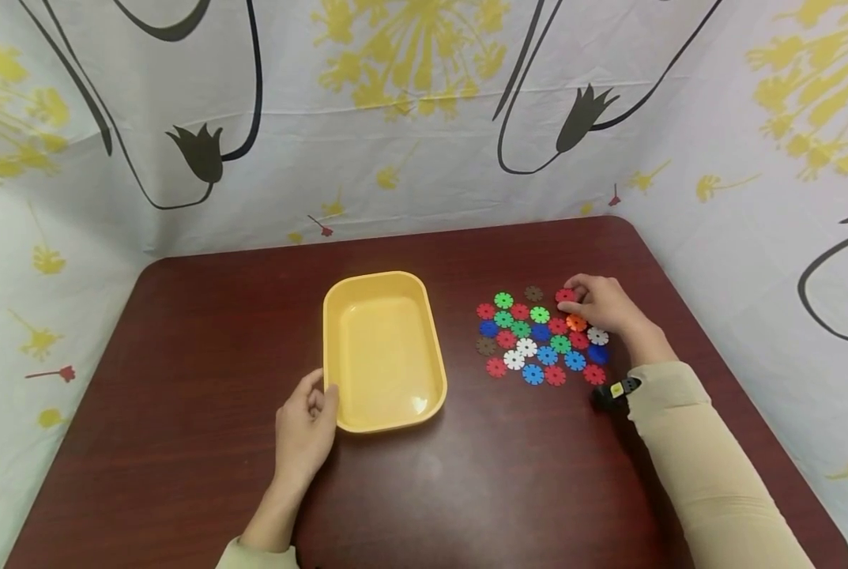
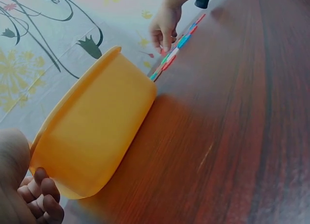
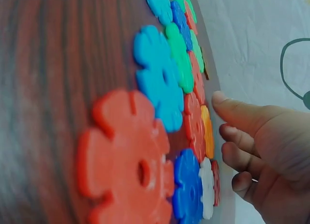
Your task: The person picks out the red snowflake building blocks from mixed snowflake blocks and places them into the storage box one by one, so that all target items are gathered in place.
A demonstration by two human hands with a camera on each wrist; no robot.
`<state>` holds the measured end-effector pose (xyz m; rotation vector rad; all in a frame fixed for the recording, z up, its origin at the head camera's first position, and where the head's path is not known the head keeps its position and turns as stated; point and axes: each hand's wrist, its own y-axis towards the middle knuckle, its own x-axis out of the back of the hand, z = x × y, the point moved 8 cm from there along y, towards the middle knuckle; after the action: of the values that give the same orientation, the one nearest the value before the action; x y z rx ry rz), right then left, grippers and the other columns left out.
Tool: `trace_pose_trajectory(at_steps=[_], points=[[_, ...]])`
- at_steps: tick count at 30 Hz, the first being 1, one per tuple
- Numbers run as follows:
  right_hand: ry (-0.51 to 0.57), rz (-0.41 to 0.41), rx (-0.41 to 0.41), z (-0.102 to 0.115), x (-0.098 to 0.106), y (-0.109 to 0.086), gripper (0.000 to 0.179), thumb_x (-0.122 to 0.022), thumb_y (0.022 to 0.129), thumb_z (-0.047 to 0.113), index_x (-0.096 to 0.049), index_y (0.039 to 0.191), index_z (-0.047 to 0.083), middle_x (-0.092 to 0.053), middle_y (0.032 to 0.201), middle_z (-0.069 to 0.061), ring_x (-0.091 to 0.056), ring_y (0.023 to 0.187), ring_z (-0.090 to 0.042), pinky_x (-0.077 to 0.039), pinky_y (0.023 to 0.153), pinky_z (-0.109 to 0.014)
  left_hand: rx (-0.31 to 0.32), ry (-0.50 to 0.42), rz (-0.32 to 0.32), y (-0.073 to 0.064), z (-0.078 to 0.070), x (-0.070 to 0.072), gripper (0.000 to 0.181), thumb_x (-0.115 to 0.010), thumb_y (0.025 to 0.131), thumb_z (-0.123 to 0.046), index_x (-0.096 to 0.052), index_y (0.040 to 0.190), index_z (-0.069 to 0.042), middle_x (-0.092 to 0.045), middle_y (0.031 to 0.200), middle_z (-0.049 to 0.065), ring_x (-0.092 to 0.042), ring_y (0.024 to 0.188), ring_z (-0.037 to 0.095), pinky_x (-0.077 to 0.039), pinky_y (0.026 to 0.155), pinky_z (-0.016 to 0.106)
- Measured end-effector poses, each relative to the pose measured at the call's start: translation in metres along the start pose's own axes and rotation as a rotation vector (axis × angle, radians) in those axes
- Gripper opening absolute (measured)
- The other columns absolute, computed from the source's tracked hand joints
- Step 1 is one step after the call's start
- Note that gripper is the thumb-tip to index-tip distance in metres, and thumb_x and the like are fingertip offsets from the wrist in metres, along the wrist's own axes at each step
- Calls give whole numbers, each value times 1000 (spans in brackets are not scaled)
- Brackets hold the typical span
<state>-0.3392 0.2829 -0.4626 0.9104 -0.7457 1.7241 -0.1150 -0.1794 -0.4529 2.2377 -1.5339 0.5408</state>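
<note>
A yellow plastic tray (image 1: 384,356) with rounded corners rests on the dark table. My left hand (image 1: 306,431) grips its near left edge, thumb at the rim and fingers curled against the outer wall (image 2: 97,132). Right of the tray lies a flat cluster of notched, flower-shaped plastic discs in red, green, blue, white, brown and orange. At the cluster's far right my right hand (image 1: 604,304) pinches a red disc (image 1: 564,295) between thumb and fingers. In the right wrist view nearer discs hide that piece; a large red disc (image 3: 128,156) and a light blue disc (image 3: 157,78) stand out.
The reddish-brown table (image 1: 203,379) has rounded far corners. Behind it hangs a white cloth (image 1: 424,174) with yellow and dark flower prints. A black strap device (image 1: 614,391) sits at my right wrist, close to the cluster's near right edge.
</note>
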Motion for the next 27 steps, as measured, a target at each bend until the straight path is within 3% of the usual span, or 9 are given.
trace_pose_trajectory(at_steps=[6, 11, 27], points=[[22, -77, 45, 13, 2, 1, 40, -74, 94, 27, -63, 118, -3, -62, 92, -14, -58, 76, -26, -50, 70, -39, -58, -24, -23, 1, -5, 1, 34, -63, 96, -7, -66, 128, 2, -47, 60, -3, -41, 50, 8, -38, 54, 23], [62, -113, 69, 32, -2, 3, 39, -75, 93, 27, -64, 118, -1, -60, 90, -10, -57, 76, -24, -49, 66, -31, -71, -43, -31, 1, -6, 1, 32, -64, 95, -5, -67, 126, 2, -45, 60, -2, -39, 51, 8, -38, 54, 21], [162, -100, 166, 84, -17, 8, 38, -75, 94, 27, -64, 121, 3, -64, 95, -9, -59, 81, -22, -50, 71, -35, -96, -118, 0, 0, -10, -2, 32, -63, 95, -2, -66, 126, 4, -45, 62, -1, -36, 51, 6, -33, 50, 19]])
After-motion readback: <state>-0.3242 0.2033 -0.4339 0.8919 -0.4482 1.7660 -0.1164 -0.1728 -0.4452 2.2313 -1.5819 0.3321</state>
